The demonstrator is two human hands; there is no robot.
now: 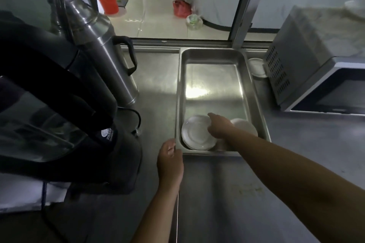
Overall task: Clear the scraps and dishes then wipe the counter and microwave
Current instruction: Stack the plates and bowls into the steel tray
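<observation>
- Head view, dishes: a stack of white round plates point(197, 134) lies in the near left corner of the deep rectangular stainless-steel pan point(213, 53); a second white round dish point(245, 125) sits beside it at the near right, partly hidden by the forearm. The rest of the pan floor is bare metal.
- Head view, right hand point(218, 127): it reaches into the pan over the gap between the two dishes, with its fingers point(212, 115) pointing away and fairly straight. Whether the hidden fingers grip a dish beneath cannot be told.
- Head view, left hand point(169, 161): it sits at the pan's near left corner, fingers curled over the rim, judged to be steadying it.
- Head view, desk: the grey stainless-steel desk point(217, 193) carries a faint smear of crumbs or stain point(246, 188) near the person. A small white round dish point(255, 67) stands between the pan and the silver box-shaped microwave point(316, 77).
- Head view, other items: a tall steel kettle with a black handle point(106, 55) and a large black appliance point(59, 94) stand at the left.
- Assessment: dish collection appears largely done, one small dish outstanding. No cloth is visible; wiping of desk and microwave is judged not yet begun.
</observation>
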